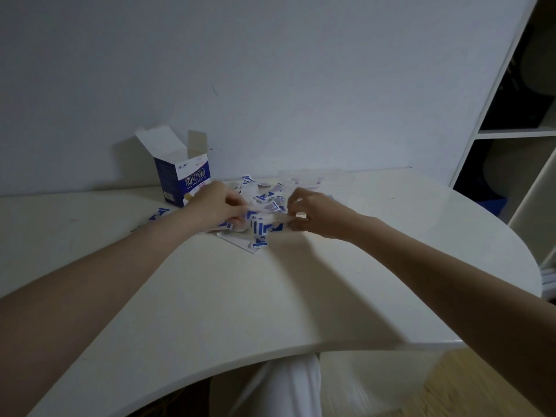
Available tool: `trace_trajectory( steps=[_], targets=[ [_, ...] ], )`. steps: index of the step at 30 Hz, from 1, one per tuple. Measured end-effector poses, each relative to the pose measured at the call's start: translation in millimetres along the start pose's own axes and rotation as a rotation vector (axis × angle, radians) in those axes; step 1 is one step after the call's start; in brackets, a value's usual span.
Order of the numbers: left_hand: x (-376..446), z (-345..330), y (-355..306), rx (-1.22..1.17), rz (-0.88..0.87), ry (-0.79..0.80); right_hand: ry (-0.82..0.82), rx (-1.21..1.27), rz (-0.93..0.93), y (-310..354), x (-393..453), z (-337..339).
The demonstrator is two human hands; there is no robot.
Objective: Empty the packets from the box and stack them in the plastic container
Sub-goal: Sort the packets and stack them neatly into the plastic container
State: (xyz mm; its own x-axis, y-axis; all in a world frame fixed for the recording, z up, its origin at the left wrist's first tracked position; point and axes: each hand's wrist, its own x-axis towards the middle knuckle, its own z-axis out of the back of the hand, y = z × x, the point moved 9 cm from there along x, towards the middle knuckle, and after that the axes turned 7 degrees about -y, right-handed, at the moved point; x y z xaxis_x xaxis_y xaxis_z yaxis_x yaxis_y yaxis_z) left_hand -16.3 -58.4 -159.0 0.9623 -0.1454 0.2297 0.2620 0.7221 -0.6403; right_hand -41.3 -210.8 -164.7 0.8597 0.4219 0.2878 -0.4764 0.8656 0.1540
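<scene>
Left hand (215, 206) fingers curled, pinching packets (261, 228); right hand (314, 213) fingers pinch same bunch above table (270, 296). Loose packets scattered between open box (183, 180), reading "CHUANGKOUTIE", and clear plastic container (319, 179).

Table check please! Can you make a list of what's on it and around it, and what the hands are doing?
Surface: white table, curved front edge.
Job's things: box upright, flaps open, by the wall; packets spilled in a loose pile; clear container behind the pile, contents unclear.
Clutter: white sheet under the pile's near edge.
Hands: left hand and right hand both in the pile, fingers curled on packets, image blurred.
Cables: nothing seen.
Surroundings: white wall behind; shelf at right; wooden floor below.
</scene>
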Motion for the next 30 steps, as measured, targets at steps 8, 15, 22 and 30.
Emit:
trace_trajectory(
  steps=[8, 15, 22, 30],
  targets=[
    [-14.8, -40.5, -11.4, 0.095, -0.033, 0.362, 0.113, 0.019, -0.078, -9.5, -3.7, -12.4],
    [-10.7, -40.1, -21.1, 0.191, -0.134, 0.183, 0.054, 0.18, -0.073, -8.6, -3.3, -10.7],
    [-8.7, -36.7, -28.3, 0.187, -0.178, 0.112, 0.076, 0.031, -0.05, -12.4, -2.9, -12.3],
    [1.5, -32.1, -34.9, 0.245, -0.191, 0.107, -0.005, 0.065, -0.068, -21.1, 6.8, 11.3]
  ],
)
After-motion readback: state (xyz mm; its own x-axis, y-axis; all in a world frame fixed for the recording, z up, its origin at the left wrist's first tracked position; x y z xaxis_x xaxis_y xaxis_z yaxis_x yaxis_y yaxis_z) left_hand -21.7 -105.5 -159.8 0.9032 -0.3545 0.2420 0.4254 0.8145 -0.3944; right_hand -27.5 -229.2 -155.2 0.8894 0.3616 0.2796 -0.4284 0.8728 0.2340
